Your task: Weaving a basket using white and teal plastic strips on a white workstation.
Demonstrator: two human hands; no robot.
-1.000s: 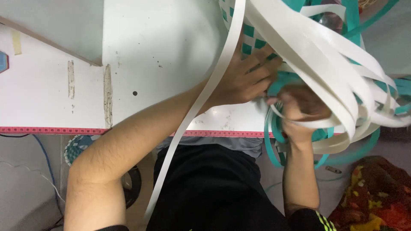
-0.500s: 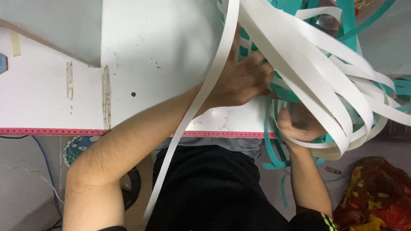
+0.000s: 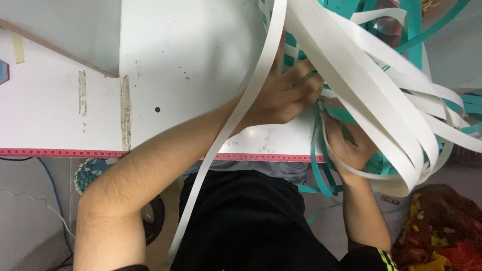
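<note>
Fingers of both hands, left hand (image 3: 281, 100) and right hand (image 3: 351, 143), seemingly pinch white strips (image 3: 381, 95) slanting lower-right.

This looks like a small craft workshop, perhaps set up in a home. The white counter (image 3: 191, 65) is scuffed and stained, with old strips of tape (image 3: 82, 93) stuck to it and a pink measuring tape (image 3: 60, 152) fixed along its front edge, the sort of mark a maker uses for cutting lengths. A heap of long white straps (image 3: 371, 85) and teal straps (image 3: 326, 175) spills over the counter's corner, partly woven into a checked panel (image 3: 288, 55). Below the counter lie a bare grey floor (image 3: 30, 221), a loose blue cable (image 3: 50, 185), a small woven teal-and-white piece (image 3: 90, 170) and a red patterned cloth (image 3: 442, 231).
</note>
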